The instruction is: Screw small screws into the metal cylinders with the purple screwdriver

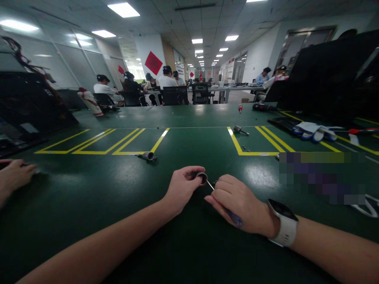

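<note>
Between thumb and fingers my left hand [184,188] holds a round metal part [201,178] with its hollow opening showing. My right hand [233,201], with a watch on the wrist, is closed around a screwdriver [235,217] with a translucent purplish handle. The thin shaft reaches up and left to the opening of the metal part; whether its tip touches inside cannot be made out. A few tiny dark pieces [215,182] lie just beyond my right hand's fingers.
A metal part [148,156] lies left of centre, another [241,130] behind to the right, near small pieces [245,148]. Gloves [315,131] and a red-tipped tool [240,108] lie farther back. Another person's hand [17,175] rests at the left edge.
</note>
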Tool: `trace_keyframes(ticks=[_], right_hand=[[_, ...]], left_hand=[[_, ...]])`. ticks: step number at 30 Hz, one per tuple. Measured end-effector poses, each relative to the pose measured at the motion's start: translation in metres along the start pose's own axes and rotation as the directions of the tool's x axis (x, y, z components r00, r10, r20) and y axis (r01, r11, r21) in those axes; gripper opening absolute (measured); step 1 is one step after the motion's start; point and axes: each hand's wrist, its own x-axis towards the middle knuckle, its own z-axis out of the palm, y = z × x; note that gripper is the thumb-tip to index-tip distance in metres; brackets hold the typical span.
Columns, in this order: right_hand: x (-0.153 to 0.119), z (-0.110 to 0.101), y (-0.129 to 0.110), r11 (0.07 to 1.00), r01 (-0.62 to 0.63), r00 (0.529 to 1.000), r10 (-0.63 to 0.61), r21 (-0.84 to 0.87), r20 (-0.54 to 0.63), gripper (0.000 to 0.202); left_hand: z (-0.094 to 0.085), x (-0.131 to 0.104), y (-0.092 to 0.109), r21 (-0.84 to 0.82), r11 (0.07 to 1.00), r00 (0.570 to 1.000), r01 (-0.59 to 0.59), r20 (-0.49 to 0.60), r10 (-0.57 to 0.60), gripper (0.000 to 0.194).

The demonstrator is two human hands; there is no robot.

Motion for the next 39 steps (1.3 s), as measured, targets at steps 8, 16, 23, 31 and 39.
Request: trace_keyframes(ticks=[8, 16, 23, 31, 39], right_hand=[[0.0, -0.003, 0.016, 0.558, -0.503, 0.744, 0.668, 0.661, 0.002, 0.04], [-0.001, 0.007, 0.037, 0.103, -0.559, 0.478, 0.851, 0.823, 0.218, 0.036], [0.001, 0.002, 0.032, 0.228, -0.661, 0.503, 0.842, 0.715, 0.196, 0.037], [0.01, -0.004, 0.029, 0.462, -0.77, 0.581, 0.793, 0.441, 0.184, 0.042], [-0.005, -0.001, 0.027, 0.44, -0.512, 0.653, 0.757, 0.738, 0.002, 0.042]], left_hand=[[-0.005, 0.004, 0.001, -0.029, 0.998, 0.998, 0.047, -0.028, -0.047, 0.022], [-0.008, 0.006, 0.0, -0.111, 0.991, 0.997, 0.07, -0.006, -0.071, 0.03], [-0.006, 0.004, 0.003, -0.113, 0.991, 0.997, 0.07, -0.019, -0.073, 0.022], [-0.005, 0.005, 0.003, -0.111, 0.993, 0.999, 0.04, -0.009, -0.042, 0.021], [-0.007, 0.006, 0.0, -0.197, 0.977, 0.996, 0.077, -0.017, -0.082, 0.025]])
